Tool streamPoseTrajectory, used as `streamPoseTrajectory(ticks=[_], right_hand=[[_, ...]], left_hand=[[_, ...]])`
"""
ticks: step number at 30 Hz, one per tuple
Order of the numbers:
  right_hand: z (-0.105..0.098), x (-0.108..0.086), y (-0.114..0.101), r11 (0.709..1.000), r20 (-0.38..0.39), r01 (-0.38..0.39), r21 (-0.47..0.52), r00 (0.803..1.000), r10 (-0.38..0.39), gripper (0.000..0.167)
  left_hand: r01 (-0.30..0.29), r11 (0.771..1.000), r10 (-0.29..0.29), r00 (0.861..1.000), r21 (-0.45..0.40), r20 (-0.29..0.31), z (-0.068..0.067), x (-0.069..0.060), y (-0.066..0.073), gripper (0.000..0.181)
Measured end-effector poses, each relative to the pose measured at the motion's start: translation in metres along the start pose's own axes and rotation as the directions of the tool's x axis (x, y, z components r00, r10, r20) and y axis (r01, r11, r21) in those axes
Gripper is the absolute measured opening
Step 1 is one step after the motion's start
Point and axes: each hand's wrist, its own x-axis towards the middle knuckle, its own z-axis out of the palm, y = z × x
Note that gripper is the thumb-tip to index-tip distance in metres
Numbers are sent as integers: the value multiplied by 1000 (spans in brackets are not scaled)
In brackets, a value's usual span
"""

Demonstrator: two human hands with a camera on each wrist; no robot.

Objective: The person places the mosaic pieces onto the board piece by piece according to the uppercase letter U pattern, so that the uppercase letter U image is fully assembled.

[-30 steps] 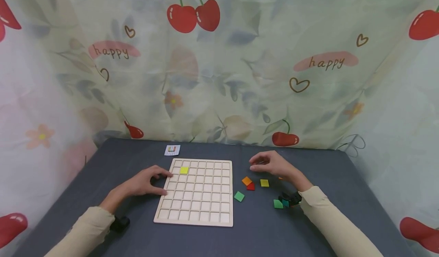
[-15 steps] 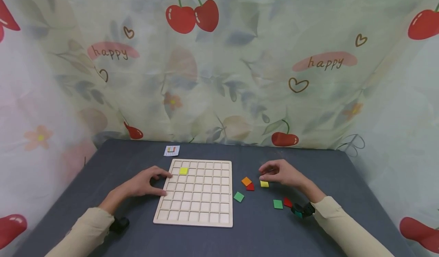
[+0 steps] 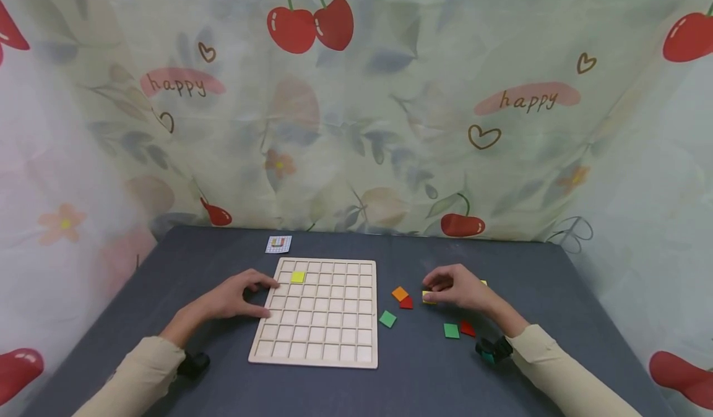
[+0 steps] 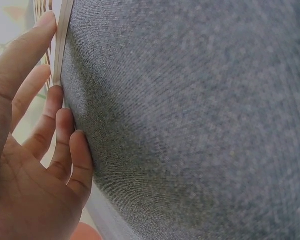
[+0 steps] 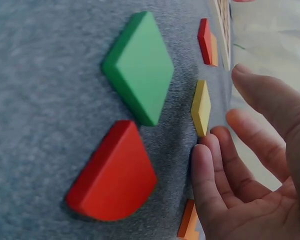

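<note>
My left hand (image 3: 236, 293) touches the left edge of a pale wooden grid board (image 3: 313, 364), thumb and fingertips spread along its rim. A yellow square tile (image 3: 298, 277) sits in an upper-left cell of that board. To the right, my right hand (image 3: 459, 288) is low over a loose yellow tile (image 5: 201, 108), partly hiding it in the head view. In the right wrist view, thumb and index finger stand apart beside this tile, and other fingertips are close to its lower end. No pinch on it shows.
Near the board's right side lie an orange tile (image 3: 400, 294), a red piece (image 3: 406, 303) and a green tile (image 3: 387, 319). Another green tile (image 3: 452, 331) and a round-edged red piece (image 5: 115, 175) lie nearer. A small patterned card (image 3: 278, 244) lies behind the board.
My right hand has moved right and toward me, then lowered to the loose yellow tile. The left hand stays at the board's edge.
</note>
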Motion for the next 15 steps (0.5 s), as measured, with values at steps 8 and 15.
streamPoseTrajectory(ticks=[8, 15], right_hand=[[6, -3, 3, 997, -31, 4, -82, 1000, -6, 26], [8, -5, 3, 994, -50, 9, -106, 999, -15, 25]], left_hand=[[12, 1000, -12, 1000, -6, 0, 1, 1, -3, 58], [17, 1000, -17, 1000, -6, -1, 1, 0, -1, 58]])
